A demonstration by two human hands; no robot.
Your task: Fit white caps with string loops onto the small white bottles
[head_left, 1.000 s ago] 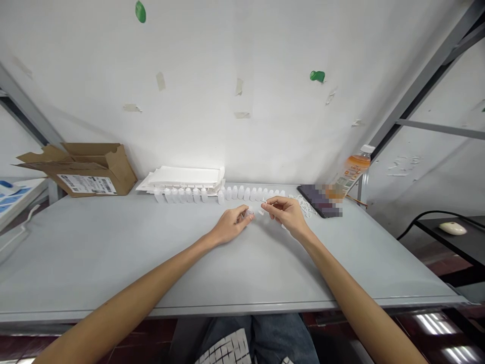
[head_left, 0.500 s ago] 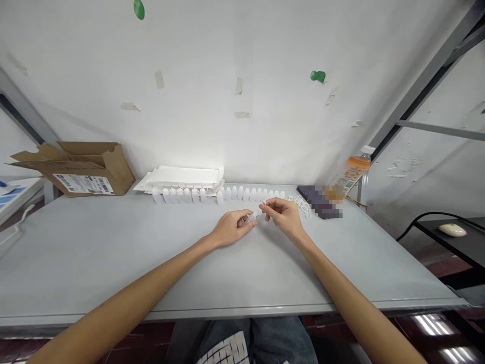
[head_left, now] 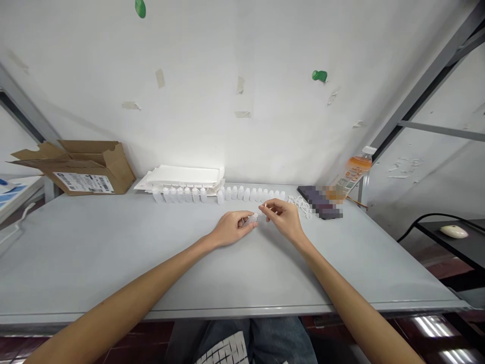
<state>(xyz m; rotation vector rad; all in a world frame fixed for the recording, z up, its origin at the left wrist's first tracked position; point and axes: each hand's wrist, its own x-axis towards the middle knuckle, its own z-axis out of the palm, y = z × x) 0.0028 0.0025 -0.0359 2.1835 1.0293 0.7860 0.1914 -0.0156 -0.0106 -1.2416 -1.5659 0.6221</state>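
Near the middle of the grey table (head_left: 242,273), my left hand (head_left: 232,228) is closed around a small translucent plastic bottle (head_left: 251,218), tilted with its neck to the right. Facing it, my right hand (head_left: 283,217) pinches a small white plastic piece (head_left: 261,212) close to the bottle's neck; its exact shape is too small to tell. Behind my hands stands a row of small white bottles (head_left: 241,192). Another group of bottles (head_left: 180,195) stands to the left, some with thin pieces on top. Right of my right hand lies a pile of small white plastic pieces (head_left: 302,206).
A stack of white sheets (head_left: 185,175) lies against the wall, with an open cardboard box (head_left: 91,167) to its left. At the right are a dark, partly pixelated phone-like object (head_left: 312,197) and an orange drink bottle (head_left: 354,172). A mouse (head_left: 453,231) rests on a side shelf.
My hands have barely moved. The small bottle in my left hand has turned slightly, and the fingers of my right hand have shifted a little around the white piece.
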